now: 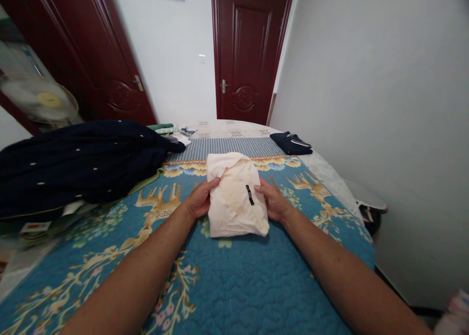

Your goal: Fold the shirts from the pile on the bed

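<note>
Head view looks down along a bed covered by a blue quilt [238, 286] with golden deer and flower patterns, both bare forearms reaching forward across it. A folded cream garment [236, 195] with a small black tag lies flat on the quilt near the middle of the bed, its near edge straight and its far edge rounded and slightly rumpled. The left hand [200, 200] presses against the garment's left edge, fingers curled narrowly around the fold with the thumb on top; the right hand [273, 200] meets the right edge the same way, fingers close together and gripping the cloth. A heaped dark navy garment [80, 161] with small pale dots takes up the left side of the bed, well apart from the hands. A small folded dark piece [291, 143] sits near the far right edge, close to the white wall. Between the arms and below the cream garment the quilt lies bare. Two dark red doors [249, 51] stand beyond the bed's far end, and a fan [40, 100] shows at the far left.
</note>
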### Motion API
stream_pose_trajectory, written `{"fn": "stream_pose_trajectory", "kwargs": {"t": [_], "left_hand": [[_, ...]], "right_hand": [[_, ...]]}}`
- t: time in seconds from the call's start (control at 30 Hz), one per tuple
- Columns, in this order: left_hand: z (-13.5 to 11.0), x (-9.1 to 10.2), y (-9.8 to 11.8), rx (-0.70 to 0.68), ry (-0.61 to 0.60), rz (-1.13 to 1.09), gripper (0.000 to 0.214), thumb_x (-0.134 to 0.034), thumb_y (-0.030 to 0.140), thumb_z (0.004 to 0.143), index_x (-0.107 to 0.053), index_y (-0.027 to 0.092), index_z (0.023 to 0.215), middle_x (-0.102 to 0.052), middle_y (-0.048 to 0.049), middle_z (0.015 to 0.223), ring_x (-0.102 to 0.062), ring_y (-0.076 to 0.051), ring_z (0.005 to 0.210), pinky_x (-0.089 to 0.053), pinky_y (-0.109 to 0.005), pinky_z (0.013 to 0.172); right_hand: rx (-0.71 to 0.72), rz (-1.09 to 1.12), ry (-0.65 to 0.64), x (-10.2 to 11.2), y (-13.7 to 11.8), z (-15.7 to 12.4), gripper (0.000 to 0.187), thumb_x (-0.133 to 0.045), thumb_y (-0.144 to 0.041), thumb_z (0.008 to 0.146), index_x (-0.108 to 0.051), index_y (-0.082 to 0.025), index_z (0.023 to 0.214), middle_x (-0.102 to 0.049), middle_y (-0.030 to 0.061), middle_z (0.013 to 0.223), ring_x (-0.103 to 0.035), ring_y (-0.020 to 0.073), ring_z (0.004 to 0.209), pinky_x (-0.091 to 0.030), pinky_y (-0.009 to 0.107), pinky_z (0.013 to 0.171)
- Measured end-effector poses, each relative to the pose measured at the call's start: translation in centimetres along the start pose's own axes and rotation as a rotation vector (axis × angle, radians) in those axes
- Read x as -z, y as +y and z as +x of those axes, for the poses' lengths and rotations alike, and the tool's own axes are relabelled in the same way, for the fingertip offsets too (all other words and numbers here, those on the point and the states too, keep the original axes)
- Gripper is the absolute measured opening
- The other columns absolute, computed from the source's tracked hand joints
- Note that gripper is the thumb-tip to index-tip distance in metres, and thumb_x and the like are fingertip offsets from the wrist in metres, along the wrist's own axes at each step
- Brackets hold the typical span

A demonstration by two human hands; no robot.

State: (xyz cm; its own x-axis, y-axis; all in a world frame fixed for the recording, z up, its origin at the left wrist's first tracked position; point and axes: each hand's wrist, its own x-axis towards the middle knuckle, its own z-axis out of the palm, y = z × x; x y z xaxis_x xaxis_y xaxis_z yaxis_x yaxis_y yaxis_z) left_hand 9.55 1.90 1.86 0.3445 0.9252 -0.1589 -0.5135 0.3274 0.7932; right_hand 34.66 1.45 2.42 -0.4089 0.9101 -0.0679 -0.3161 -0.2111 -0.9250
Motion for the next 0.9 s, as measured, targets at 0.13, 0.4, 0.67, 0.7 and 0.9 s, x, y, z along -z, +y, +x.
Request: {"fn": "stream_pose_trajectory", "kwargs": {"t": [0.13,0.4,0.67,0.7,0.9], "left_hand": [[0.9,0.7,0.5,-0.108,0.101,-0.078,0.069,-0.071,0.040,0.096,-0.053,0.015,0.158,-0.079,-0.0161,0.128,-0.077,-0.032,0.118,-0.056,-0.048,0.114],[2.2,-0.1,-0.1,-0.268,0.249,-0.362,0.059,-0.062,0.033,0.102,-0.054,0.011,0.157,-0.080,-0.0158,0.127,-0.075,-0.028,0.122,-0.050,-0.045,0.119],[1.8,-1.9,-1.1,-0.271,0.176,-0.366,0.053,-0.069,0.018,0.093,-0.065,0.010,0.145,-0.079,-0.0164,0.128,-0.075,-0.031,0.122,-0.053,-0.047,0.117],[1.8,-1.6,-0.9,-0.277,0.183,-0.361,0.053,-0.070,0.016,0.092,-0.066,0.010,0.144,-0.079,-0.0161,0.129,-0.075,-0.030,0.121,-0.054,-0.046,0.116],[2.4,0.4,0.1,-0.227,0.387,-0.288,0.035,-0.065,0.012,0.094,-0.071,0.008,0.129,-0.081,-0.0171,0.115,-0.080,-0.025,0.099,-0.066,-0.037,0.092]], "right_hand": [[-0.076,0.078,-0.172,0.5,-0.1,-0.6,0.064,-0.076,-0.057,0.082,-0.065,-0.025,0.136,-0.074,0.0123,0.137,-0.072,0.0338,0.123,-0.061,0.051,0.098],[0.070,0.181,-0.167,-0.6,1.9,0.0,0.067,-0.092,-0.043,0.076,-0.067,-0.031,0.136,-0.075,0.0061,0.138,-0.072,0.0307,0.122,-0.061,0.050,0.101],[0.134,0.321,0.175,-1.9,3.7,2.0,0.056,-0.090,-0.025,0.078,-0.070,-0.027,0.130,-0.081,0.0031,0.124,-0.072,0.0275,0.126,-0.057,0.046,0.113],[0.132,0.324,0.197,-1.7,3.6,2.1,0.055,-0.090,-0.024,0.077,-0.071,-0.026,0.129,-0.082,0.0034,0.122,-0.073,0.0278,0.125,-0.058,0.046,0.112],[0.108,0.320,0.241,-1.4,1.4,1.2,0.053,-0.085,-0.017,0.078,-0.071,-0.021,0.129,-0.082,0.0073,0.121,-0.077,0.0315,0.117,-0.062,0.050,0.106]]}}
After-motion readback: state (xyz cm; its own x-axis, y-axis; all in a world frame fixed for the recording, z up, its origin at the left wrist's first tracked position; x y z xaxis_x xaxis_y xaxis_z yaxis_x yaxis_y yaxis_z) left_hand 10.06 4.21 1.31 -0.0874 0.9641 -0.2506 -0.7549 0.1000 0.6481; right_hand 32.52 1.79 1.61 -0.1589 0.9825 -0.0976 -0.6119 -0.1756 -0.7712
